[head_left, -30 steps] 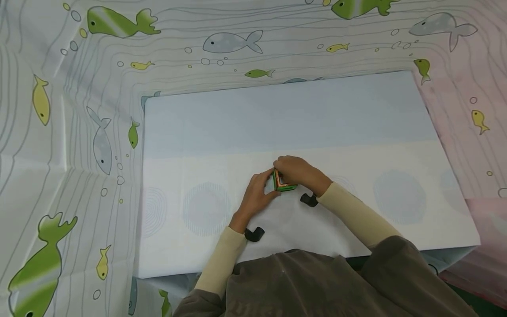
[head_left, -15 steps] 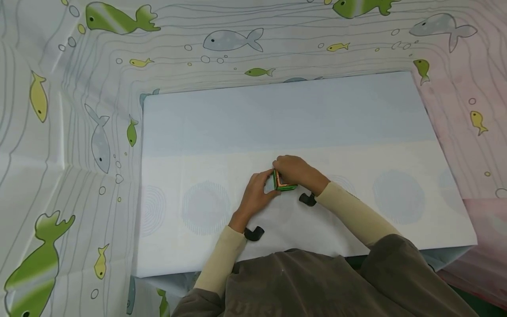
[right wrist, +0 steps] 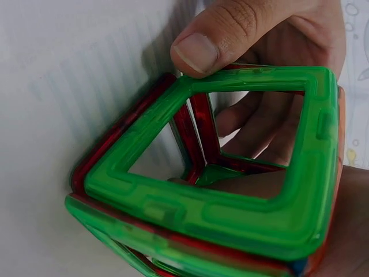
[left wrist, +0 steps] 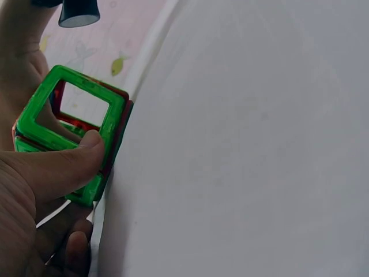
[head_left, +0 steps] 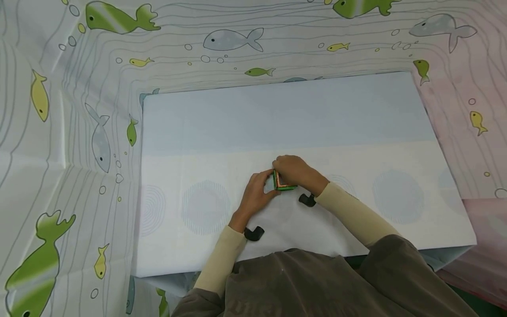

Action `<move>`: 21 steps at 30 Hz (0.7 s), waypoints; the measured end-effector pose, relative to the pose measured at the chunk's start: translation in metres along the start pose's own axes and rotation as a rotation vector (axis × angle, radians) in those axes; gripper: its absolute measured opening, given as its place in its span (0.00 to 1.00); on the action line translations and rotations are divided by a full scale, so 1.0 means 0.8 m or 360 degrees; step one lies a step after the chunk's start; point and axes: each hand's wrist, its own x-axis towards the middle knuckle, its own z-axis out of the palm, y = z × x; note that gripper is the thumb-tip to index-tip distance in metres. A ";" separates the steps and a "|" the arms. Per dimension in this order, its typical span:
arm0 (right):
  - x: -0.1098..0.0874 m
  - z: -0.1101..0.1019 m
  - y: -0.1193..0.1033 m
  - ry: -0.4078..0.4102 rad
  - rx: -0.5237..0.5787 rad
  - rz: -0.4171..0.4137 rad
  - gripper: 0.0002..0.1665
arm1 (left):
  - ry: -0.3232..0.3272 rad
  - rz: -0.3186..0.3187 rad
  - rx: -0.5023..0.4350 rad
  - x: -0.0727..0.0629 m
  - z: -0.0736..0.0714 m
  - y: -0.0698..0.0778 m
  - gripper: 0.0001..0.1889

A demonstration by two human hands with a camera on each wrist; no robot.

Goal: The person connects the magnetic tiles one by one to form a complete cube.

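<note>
A small hollow box of magnetic building tiles (head_left: 286, 188), with green and red see-through frames, is between my two hands over the middle of the table. My left hand (head_left: 255, 196) holds it from the left; in the left wrist view, the thumb (left wrist: 75, 164) presses across a green square frame (left wrist: 43, 112). From the right and far side my right hand (head_left: 295, 169) grips it, covering much of it in the head view. Close up, the right thumb (right wrist: 199, 52) lies on the top edge of a green frame (right wrist: 230, 228), and curled fingers show through the opening.
A white and pale blue cloth (head_left: 237, 119) with printed circles covers the table. Black wrist-camera mounts (head_left: 254, 234) sit by both wrists. Fish-patterned sheeting (head_left: 222, 66) surrounds the table on the back and sides. The person's brown top (head_left: 301, 281) meets the front edge.
Both hands keep their hold on the tile box and stay in nearly the same place. The head view has shifted very slightly.
</note>
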 end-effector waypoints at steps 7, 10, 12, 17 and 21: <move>0.000 0.000 0.000 -0.0007 0.0002 0.0007 0.09 | 0.0009 0.0003 -0.0006 0.000 0.001 0.000 0.38; 0.000 0.002 0.001 -0.0021 0.0005 -0.0001 0.09 | 0.0009 -0.0001 -0.0014 0.000 0.002 0.000 0.38; 0.000 0.001 0.002 -0.0042 0.0024 -0.0005 0.09 | 0.0012 -0.0005 -0.0020 0.000 0.002 0.000 0.38; 0.000 -0.008 0.009 -0.0172 0.0253 0.0036 0.06 | 0.0020 -0.0012 -0.0025 0.001 0.004 0.000 0.38; -0.007 -0.021 0.024 -0.0272 0.0545 0.0041 0.09 | 0.0002 -0.0020 -0.0024 0.002 0.005 0.000 0.38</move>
